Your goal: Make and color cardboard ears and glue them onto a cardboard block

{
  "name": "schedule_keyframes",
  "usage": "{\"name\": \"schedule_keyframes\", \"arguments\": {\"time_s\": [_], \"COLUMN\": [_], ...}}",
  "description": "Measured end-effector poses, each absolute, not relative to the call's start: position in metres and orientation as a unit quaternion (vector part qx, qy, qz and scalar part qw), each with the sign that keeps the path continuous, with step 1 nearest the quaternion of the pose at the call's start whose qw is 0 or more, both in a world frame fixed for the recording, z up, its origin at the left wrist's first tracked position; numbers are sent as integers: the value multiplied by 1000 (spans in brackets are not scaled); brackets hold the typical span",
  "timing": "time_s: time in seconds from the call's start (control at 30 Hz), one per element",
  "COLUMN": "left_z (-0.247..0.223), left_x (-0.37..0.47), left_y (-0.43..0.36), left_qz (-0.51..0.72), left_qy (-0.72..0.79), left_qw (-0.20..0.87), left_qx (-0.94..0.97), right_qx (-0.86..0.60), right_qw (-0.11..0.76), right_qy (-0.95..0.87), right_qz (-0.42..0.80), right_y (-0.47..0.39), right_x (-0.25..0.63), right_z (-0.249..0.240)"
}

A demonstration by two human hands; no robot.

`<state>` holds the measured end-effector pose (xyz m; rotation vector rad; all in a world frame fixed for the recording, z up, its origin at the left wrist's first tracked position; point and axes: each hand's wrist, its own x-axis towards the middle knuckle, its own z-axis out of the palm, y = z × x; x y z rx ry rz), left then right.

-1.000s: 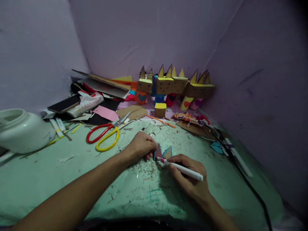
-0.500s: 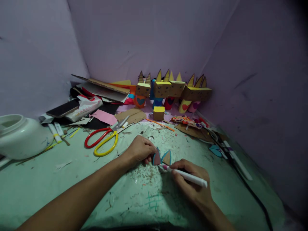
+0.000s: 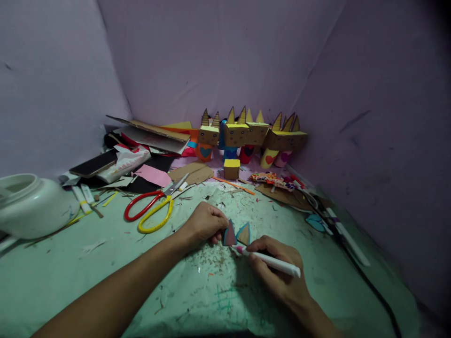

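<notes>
My left hand (image 3: 208, 222) pinches the left edge of a small mauve triangle (image 3: 229, 234) with a blue border, near the middle of the table. Just right of that piece lies a tan triangle (image 3: 244, 234), also edged in blue. My right hand (image 3: 278, 263) is closed around a white marker (image 3: 276, 264) with a pink band. The marker's tip is by the lower edge of the mauve triangle; whether they touch is too small to tell.
Scissors (image 3: 160, 202) with red and yellow handles lie left of centre. A white pot (image 3: 38, 206) stands at far left. Cardboard figures (image 3: 236, 136) and a small box (image 3: 231, 170) are behind. A black cable (image 3: 366, 279) runs down the right.
The whole view has shifted slightly, with the scene a little lower in the picture. Both hands keep their holds, and the marker's tip remains beside the mauve triangle.
</notes>
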<state>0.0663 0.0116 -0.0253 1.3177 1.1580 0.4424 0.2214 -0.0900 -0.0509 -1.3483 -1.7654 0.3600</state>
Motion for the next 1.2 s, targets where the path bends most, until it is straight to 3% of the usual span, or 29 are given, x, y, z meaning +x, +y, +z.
{"name": "schedule_keyframes", "arguments": {"time_s": [0.2,1.2], "left_z": [-24,-28], "left_x": [66,67], "left_y": [12,12], "left_qz": [193,201], "left_qy": [497,504], "left_qw": [619,616], "left_qx": [577,571], "right_qx": [-530,-518], "right_qw": [467,471], "right_qy": [-700,-702], "right_qz": [105,132], "right_y": [-87,-90], "right_x": [221,219], "right_z": [-51,-49]}}
